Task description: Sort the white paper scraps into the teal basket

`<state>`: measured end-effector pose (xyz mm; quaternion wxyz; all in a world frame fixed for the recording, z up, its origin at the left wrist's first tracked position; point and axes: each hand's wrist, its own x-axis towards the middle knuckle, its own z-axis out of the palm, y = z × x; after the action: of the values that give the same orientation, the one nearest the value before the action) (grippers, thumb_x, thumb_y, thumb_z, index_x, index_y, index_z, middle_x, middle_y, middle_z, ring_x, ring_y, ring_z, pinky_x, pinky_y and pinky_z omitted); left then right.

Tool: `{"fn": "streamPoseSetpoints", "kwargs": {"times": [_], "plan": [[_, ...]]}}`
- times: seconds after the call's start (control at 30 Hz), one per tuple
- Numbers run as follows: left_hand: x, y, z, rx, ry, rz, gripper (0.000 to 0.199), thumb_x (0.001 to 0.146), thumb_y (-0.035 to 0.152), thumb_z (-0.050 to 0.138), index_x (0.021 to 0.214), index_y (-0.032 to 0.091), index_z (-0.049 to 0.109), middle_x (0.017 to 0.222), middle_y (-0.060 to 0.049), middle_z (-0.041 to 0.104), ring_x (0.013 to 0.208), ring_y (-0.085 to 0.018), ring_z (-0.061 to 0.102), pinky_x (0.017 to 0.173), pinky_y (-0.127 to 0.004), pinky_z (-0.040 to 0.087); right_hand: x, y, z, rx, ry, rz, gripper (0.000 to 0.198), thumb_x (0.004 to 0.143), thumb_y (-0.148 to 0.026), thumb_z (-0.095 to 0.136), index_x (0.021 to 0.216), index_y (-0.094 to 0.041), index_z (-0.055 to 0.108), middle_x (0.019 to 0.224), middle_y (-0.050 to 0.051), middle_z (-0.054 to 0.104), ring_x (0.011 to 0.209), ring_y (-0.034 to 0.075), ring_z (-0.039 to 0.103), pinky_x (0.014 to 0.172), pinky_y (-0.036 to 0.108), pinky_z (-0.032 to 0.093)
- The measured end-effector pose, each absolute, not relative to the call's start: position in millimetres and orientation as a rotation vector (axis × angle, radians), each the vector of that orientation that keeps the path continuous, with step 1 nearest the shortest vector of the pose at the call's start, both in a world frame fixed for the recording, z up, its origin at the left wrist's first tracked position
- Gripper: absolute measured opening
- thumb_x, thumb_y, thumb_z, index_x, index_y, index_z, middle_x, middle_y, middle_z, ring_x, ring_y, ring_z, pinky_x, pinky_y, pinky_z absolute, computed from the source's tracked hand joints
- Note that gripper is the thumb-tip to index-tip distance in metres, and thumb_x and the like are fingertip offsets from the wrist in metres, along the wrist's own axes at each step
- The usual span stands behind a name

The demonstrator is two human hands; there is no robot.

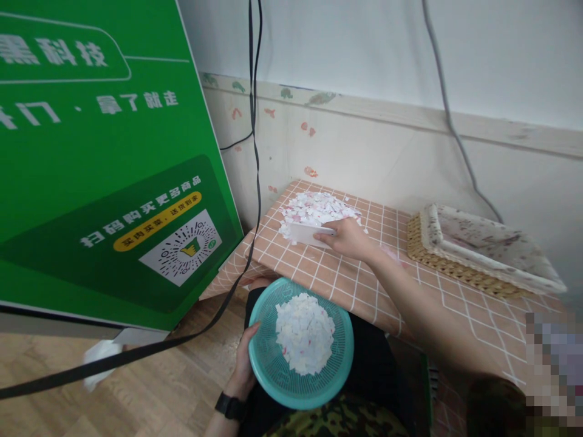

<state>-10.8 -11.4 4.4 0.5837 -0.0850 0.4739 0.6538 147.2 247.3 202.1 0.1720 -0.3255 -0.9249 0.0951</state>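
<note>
My left hand grips the left rim of a round teal plastic strainer basket, which rests over my lap below the table edge. A heap of small white paper scraps lies in it, with a few pink bits. On the table, my right hand is closed around the right end of a flat white scraper-like plate. The plate stands on its edge against the near side of a spread-out pile of white and pinkish paper scraps.
A brown checked cloth covers the table. At its right stands a wicker basket with a floral lining. A green sign panel rises on the left. A black strap hangs down across the view, and a grey cable runs along the wall.
</note>
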Motion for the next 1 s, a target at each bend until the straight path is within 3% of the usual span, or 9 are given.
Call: {"fn": "streamPoseSetpoints", "kwargs": {"times": [0.27, 0.57, 1.0], "plan": [[-11.3, -12.8, 4.6, -0.175, 1.08, 1.5, 0.022, 0.067, 0.033, 0.07, 0.075, 0.013, 0.071, 0.065, -0.006, 0.071, 0.057, -0.022, 0.063, 0.061, -0.036, 0.051, 145.4, 247.9, 205.7, -0.89, -2.658, 0.242, 0.024, 0.083, -0.033, 0.055, 0.066, -0.02, 0.064, 0.057, 0.001, 0.06, 0.053, 0.011, 0.049, 0.053, 0.026, 0.031], [-10.4, -11.0, 2.5, -0.203, 1.11, 1.532, 0.027, 0.061, 0.035, 0.073, 0.075, 0.012, 0.071, 0.068, -0.007, 0.072, 0.058, -0.023, 0.064, 0.061, -0.037, 0.051, 149.2, 254.9, 220.9, -0.973, -2.701, 0.033, 0.025, 0.081, -0.032, 0.054, 0.063, -0.017, 0.062, 0.057, 0.004, 0.059, 0.056, 0.014, 0.05, 0.055, 0.028, 0.029], [-12.3, -11.3, -3.1, -0.264, 1.104, 1.5, 0.025, 0.064, 0.033, 0.072, 0.077, 0.012, 0.072, 0.07, -0.007, 0.072, 0.061, -0.023, 0.065, 0.066, -0.039, 0.052, 167.6, 253.6, 231.7, -0.935, -2.762, 0.339, 0.025, 0.081, -0.032, 0.057, 0.063, -0.016, 0.062, 0.053, -0.001, 0.055, 0.051, 0.009, 0.046, 0.052, 0.025, 0.027]]}}
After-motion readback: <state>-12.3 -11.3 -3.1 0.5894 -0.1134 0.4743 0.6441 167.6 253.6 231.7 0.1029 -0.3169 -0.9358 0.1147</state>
